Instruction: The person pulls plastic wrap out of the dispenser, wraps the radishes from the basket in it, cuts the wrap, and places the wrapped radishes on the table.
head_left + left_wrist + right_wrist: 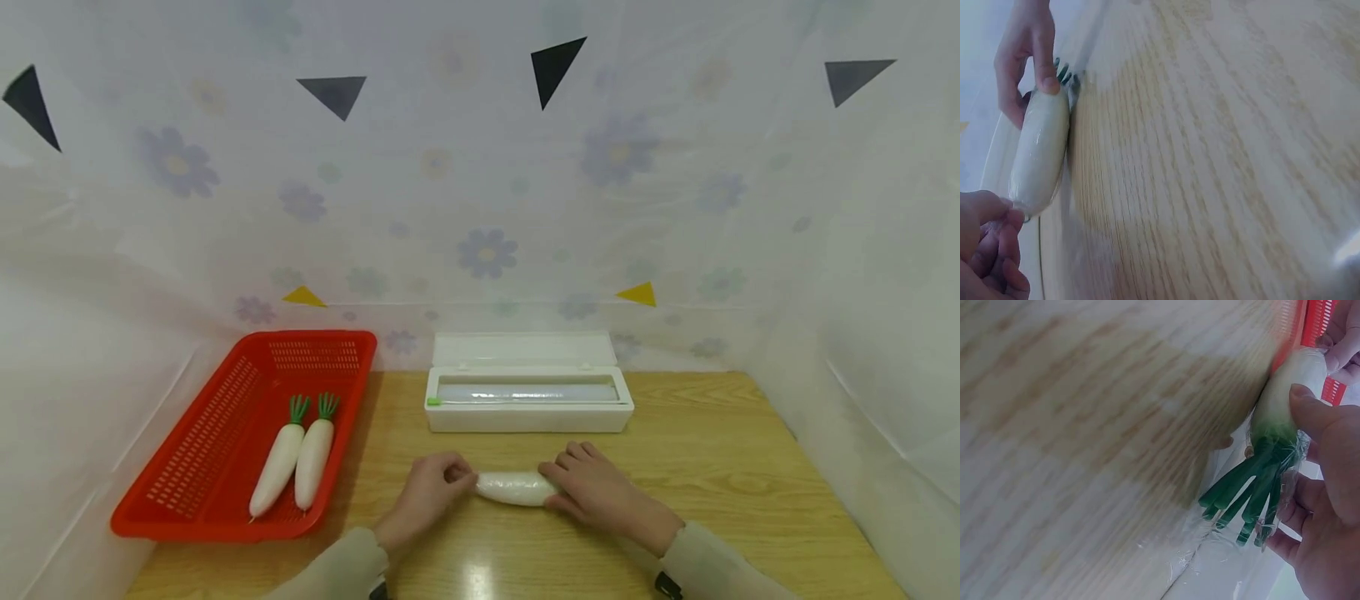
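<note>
A white radish (pixel 513 488) wrapped in clear plastic film lies crosswise on the wooden table between both hands. My left hand (pixel 431 492) pinches the film at the radish's narrow left end with thumb and fingertips. My right hand (pixel 596 492) grips the leafy right end, thumb on the near side and fingers on the far side. In the right wrist view, green leaves (pixel 1254 487) stick out under the palm, with loose crinkled film (pixel 1229 534) around them. The left wrist view shows the film drawn smooth over the radish (pixel 1040 147).
Behind the radish stands a white cling film box (pixel 528 419), lid raised, a roll (pixel 525 392) inside. To the left, a red plastic basket (pixel 187 500) holds two unwrapped radishes (pixel 277 469). Pale flowered sheeting (pixel 480 183) encloses the table (pixel 735 467) at the back and sides.
</note>
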### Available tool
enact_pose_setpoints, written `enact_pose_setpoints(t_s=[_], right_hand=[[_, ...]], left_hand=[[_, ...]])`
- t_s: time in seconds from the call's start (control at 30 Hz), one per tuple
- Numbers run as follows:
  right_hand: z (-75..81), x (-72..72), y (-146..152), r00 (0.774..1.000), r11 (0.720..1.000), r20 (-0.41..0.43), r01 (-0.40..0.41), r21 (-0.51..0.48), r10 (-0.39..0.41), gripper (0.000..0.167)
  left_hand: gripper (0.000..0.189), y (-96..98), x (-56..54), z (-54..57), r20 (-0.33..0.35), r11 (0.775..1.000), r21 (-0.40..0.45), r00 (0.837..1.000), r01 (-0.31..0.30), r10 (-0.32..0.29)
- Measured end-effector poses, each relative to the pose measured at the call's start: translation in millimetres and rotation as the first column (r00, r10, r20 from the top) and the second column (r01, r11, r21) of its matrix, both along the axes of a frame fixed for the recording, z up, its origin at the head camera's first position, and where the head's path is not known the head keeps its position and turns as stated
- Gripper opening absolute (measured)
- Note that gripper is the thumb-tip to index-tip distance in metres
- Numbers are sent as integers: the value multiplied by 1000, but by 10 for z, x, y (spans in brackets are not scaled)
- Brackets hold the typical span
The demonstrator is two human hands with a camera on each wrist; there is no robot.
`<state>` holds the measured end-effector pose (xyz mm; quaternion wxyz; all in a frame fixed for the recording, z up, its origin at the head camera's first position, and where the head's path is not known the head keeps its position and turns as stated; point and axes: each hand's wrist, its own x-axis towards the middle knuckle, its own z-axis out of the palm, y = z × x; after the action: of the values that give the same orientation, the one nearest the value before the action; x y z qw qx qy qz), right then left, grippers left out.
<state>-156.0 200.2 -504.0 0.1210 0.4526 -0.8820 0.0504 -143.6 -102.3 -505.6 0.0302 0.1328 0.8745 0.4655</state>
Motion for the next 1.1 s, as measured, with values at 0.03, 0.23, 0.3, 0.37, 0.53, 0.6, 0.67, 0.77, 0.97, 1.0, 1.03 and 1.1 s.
enact_pose_setpoints(t_s=[0.03,0.23,0.3,0.37,0.53,0.6,0.67,0.77,0.97,1.0,1.03,1.1], right_hand=[[0,-1,3,1000,1000,4,2,3,-2,40],[-11,-7,-4,999,998,28,21,58,-23,42],[-10,-9,-5,1000,998,15,20,64,-21,41],[-1,-13,-1,1000,999,-9,12,53,-11,40],[2,-24,4,999,999,-36,9,32,-8,40],[-5,-26,0,1000,999,-19,11,35,-10,40],[-5,-25,-2,1000,999,4,16,37,-16,41],[-9,-24,1,999,999,36,22,37,-23,42],[-28,-31,18,999,999,21,28,31,-28,42],[-31,-34,19,1000,999,12,24,28,-25,42],[-33,-35,20,1000,1000,3,19,23,-19,42],[-41,-38,23,1000,1000,-13,8,14,-8,42]], left_hand=[[11,22,-4,-6,-44,1000,-20,999,2,-3],[15,116,7,7,-198,994,-109,980,15,-37],[11,135,17,31,-153,995,-96,987,32,-47],[14,153,25,50,-79,998,-50,996,45,-49],[22,182,36,63,29,997,53,998,51,-52],[20,192,42,49,-23,997,9,997,72,-72],[18,201,55,44,-81,995,-56,993,80,-85],[16,209,71,45,-132,992,-104,988,69,-82],[20,171,20,-14,-52,998,15,997,63,-62],[21,161,6,-27,-8,998,48,999,49,-48],[22,150,-9,-40,38,997,76,999,34,-37],[23,127,-43,-65,113,994,108,993,25,-38]])
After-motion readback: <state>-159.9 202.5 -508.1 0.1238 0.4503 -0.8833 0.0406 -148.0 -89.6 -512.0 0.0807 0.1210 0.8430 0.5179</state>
